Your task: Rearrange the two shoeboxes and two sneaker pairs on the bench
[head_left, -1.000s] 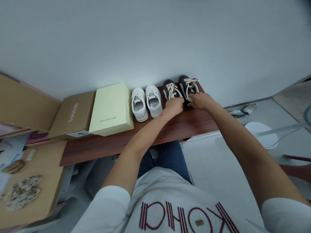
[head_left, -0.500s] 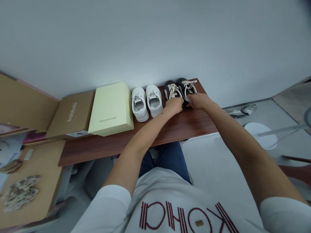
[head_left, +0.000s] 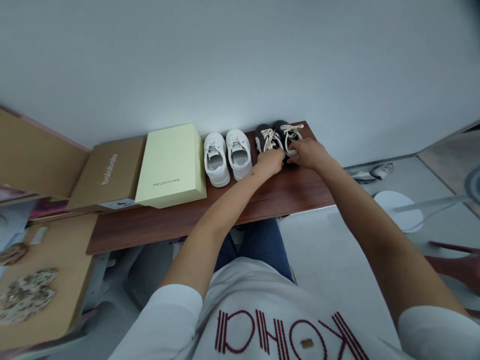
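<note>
Two dark sneakers with cream laces stand side by side at the right end of a reddish-brown wooden shelf (head_left: 300, 192). My left hand (head_left: 270, 161) is closed at the heel of the left dark sneaker (head_left: 267, 137) and hides its back. At the other shoe, my right hand (head_left: 306, 153) has its fingers curled on the heel of the right dark sneaker (head_left: 287, 131). Left of them is a pair of white sneakers, the nearer one (head_left: 239, 152) and the farther one (head_left: 216, 159), toes toward the wall.
A pale yellow box (head_left: 168, 162) and a brown shoebox (head_left: 108, 172) stand on the shelf's left part. A light wooden desk (head_left: 71, 260) holds a patterned bow (head_left: 28, 295). On the floor at right are a round white base (head_left: 399, 210) and a shoe (head_left: 383, 170).
Both hands stay at the dark sneakers, with the right hand's fingers shifting slightly at the heel. The whole view has moved a little.
</note>
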`<state>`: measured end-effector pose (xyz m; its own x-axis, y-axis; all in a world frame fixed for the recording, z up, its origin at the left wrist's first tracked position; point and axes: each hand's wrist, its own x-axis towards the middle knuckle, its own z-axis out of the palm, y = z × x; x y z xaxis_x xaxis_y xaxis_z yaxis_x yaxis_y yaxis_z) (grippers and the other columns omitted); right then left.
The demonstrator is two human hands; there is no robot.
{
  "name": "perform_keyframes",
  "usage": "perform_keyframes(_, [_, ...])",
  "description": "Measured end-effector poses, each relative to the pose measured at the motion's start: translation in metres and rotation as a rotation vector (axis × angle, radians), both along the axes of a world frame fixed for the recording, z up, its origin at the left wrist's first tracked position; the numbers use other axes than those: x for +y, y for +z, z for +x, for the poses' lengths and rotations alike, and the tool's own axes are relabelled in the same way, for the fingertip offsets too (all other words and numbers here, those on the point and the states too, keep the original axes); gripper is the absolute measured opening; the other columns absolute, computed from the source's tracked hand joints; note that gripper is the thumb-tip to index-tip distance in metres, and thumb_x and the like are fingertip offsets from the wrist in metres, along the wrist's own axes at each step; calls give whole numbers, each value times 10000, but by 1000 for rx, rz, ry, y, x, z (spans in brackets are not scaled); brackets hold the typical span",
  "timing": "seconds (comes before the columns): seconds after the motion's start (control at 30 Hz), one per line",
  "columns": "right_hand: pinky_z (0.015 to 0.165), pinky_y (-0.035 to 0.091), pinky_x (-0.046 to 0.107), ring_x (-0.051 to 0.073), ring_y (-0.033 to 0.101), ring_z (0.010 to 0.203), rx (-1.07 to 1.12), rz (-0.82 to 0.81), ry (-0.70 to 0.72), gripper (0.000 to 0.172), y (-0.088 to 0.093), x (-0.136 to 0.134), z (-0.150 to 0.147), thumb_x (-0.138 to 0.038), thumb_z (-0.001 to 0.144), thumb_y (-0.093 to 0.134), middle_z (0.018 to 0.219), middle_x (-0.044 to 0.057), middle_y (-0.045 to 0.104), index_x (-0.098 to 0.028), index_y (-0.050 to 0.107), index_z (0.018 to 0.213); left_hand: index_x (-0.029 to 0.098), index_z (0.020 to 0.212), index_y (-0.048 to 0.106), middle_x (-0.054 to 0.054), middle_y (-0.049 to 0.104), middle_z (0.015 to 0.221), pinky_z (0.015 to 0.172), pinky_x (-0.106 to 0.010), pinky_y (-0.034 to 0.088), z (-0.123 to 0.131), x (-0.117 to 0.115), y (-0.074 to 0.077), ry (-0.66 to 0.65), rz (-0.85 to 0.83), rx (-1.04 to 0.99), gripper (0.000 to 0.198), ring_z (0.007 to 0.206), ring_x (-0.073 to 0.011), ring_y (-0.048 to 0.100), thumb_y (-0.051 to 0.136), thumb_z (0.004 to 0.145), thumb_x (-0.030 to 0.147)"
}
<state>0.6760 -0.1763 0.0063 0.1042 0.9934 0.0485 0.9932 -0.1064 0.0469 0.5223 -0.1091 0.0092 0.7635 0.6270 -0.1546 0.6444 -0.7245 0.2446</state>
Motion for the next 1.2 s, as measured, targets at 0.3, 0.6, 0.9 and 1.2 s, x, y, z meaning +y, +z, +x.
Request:
perform_keyframes(0.3, [858,486,415,320,614,1033,97,263,60,300,23,-34,-9,-350,931,581,1121,150,700,-177,667,1160,161,1274,575,-158,663,1276,941,-415,502,-33,-16,30,5,129,-220,351,1194,-307,611,537,978,346])
perform_keyframes(0.6, [813,489,403,308,637,978,151,260,111,244,16,-68,-43,-307,948,553,1055,142,718,-178,674,1116,177,1372,529,-123,704,1211,922,-361,499,-87,-59,19,-15,141,-302,374,1130,-250,636,441,1020,267])
perform_keyframes(0.9, [895,537,462,308,670,992,440,203,24,267,-37,-134,-77,-387,964,497,1018,115,742,-217,686,1045,201,1155,644,-91,741,1094,970,-342,496,-172,-110,-47,60,-173,-507,353,1048,-215,663,319,1028,260])
perform_keyframes(1.2, [940,575,494,316,745,978,900,286,-306,328,-98,-188,-166,-493,933,467,1046,86,768,-326,639,1156,228,710,465,10,556,629,647,-261,402,-264,-171,-109,378,-470,-345,363,614,-149,560,302,1015,339])
